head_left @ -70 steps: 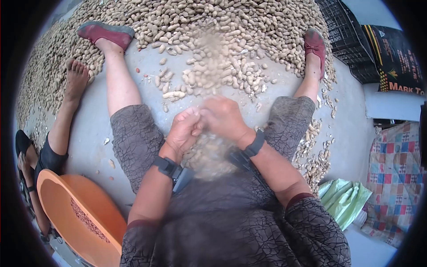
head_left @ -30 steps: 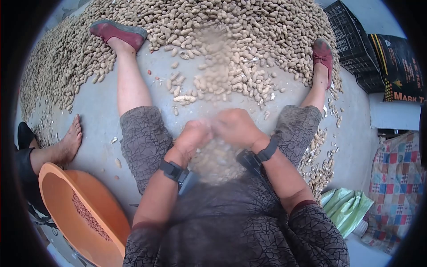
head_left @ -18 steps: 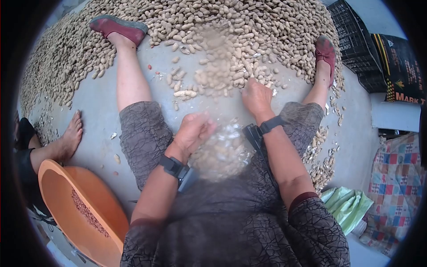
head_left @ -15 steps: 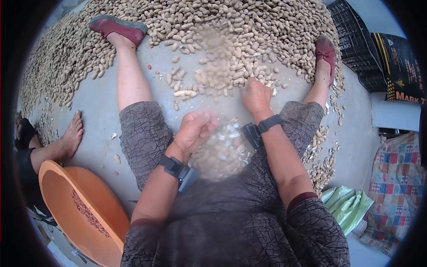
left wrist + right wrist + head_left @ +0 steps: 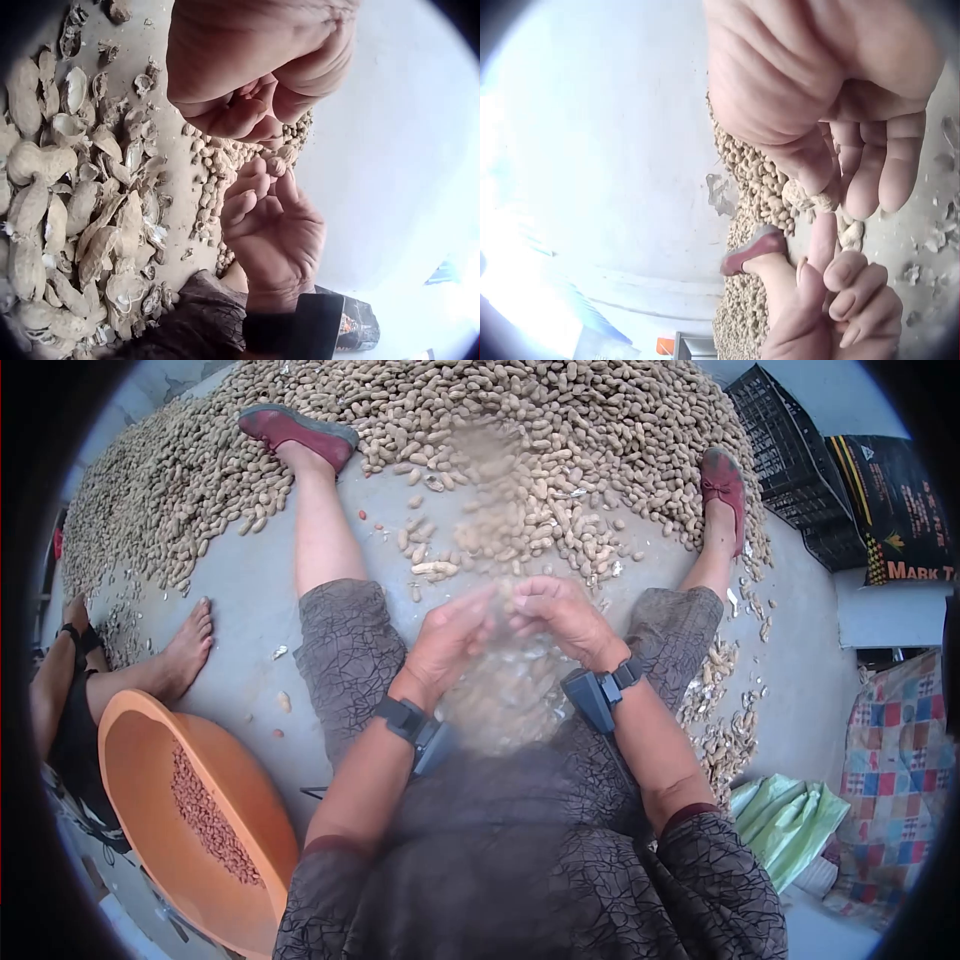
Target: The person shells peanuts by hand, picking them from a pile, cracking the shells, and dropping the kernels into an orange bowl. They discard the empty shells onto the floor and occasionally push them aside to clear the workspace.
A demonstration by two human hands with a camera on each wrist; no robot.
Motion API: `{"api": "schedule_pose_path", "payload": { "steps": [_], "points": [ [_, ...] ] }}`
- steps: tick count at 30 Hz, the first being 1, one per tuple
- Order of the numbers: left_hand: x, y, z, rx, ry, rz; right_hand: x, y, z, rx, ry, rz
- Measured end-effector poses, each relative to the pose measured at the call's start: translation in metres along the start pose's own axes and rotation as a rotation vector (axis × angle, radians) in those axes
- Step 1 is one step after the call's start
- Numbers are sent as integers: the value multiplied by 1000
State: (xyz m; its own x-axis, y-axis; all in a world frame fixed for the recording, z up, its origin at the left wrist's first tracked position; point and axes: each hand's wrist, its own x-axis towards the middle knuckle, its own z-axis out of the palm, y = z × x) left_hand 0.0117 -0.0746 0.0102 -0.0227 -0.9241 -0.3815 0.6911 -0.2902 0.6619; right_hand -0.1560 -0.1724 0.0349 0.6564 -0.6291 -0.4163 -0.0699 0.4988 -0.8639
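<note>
Right hand: thumb and fingertips pinch one peanut. Held at the very tips, I judge, so most of the shell sits bare and within the other hand's reach. Left hand: one finger straight up to the peanut, at or just touching it; the rest curled. Cannot tell whether I have anything in that palm. Both hands meet over the gap between my legs, wrists low, likely to spare the arms. Under them, close to my body, a pile of broken shells, near enough to catch whatever falls. Beyond, in easy reach, the big heap of peanuts, a shoe set against its edge. Outside my left leg, an orange basin with reddish kernels in it, apart from the shells, presumably to keep them clean.
</note>
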Motion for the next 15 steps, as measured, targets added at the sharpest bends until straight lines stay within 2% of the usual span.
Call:
{"api": "schedule_pose_path", "payload": {
  "steps": [3, 7, 12, 15],
  "points": [
    [-9, 5, 5, 60, -14, 19, -12, 2, 16, 9, -84, 87],
    [-23, 12, 11, 159, -69, 6, -25, 4, 23, 113, -108, 74],
    [-38, 8, 15, 152, -89, -2, -43, -5, 36, 5, -115, 55],
    [-46, 0, 20, 111, -124, 54, -55, -17, 43, -18, -114, 71]
  ]
}}
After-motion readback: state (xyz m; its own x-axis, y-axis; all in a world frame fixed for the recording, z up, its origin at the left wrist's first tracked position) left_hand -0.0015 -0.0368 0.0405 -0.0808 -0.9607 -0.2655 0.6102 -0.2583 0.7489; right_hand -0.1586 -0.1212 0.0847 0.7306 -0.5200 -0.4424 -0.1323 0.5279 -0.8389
